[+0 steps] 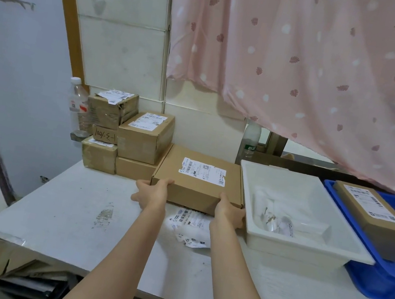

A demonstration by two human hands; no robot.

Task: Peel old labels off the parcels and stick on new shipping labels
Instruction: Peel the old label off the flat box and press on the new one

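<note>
A flat brown cardboard parcel (pixel 197 190) sits at the middle back of the white table (pixel 73 209), with a worn white label (pixel 202 171) on its top. My left hand (pixel 152 194) grips its near left corner and my right hand (pixel 229 210) grips its near right corner. Its front edge seems raised slightly off the table. A loose heap of white label sheets with barcodes (pixel 189 228) lies just in front of the parcel, between my forearms.
Several labelled cardboard boxes (pixel 141 138) are stacked at the back left, with a plastic bottle (pixel 78 104) behind them. A white tray (pixel 302 246) holding peeled scraps stands to the right. Further right, a blue crate (pixel 382 279) holds another labelled parcel (pixel 371 218). A pink curtain (pixel 321 65) hangs behind.
</note>
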